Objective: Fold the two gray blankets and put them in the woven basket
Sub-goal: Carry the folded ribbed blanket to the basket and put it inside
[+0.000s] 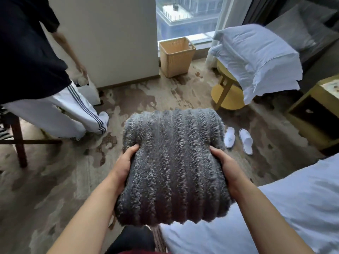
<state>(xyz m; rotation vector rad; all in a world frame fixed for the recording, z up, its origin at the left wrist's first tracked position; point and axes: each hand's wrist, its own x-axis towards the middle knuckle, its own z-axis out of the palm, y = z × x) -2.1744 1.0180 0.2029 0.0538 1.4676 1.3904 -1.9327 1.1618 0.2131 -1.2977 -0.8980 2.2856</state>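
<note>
Blanket: folded gray blanket (pixel 172 162) carried level between both hands, likely so the folds hold; whether a second one lies inside cannot be told.
Left hand: left hand (pixel 124 165) grips the bundle's left edge, forearm extended.
Right hand: right hand (pixel 225 167) mirrors it, clasping the right edge.
Basket: woven basket (pixel 176 55) stands well ahead of the hands.

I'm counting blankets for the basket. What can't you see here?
Head view:
- Woven basket: its near wall hides the bottom; cannot tell if a blanket lies inside.
- Left hand and right hand: fingers hidden under the gray blanket.
- Other person: cut off by the top edge.
</note>
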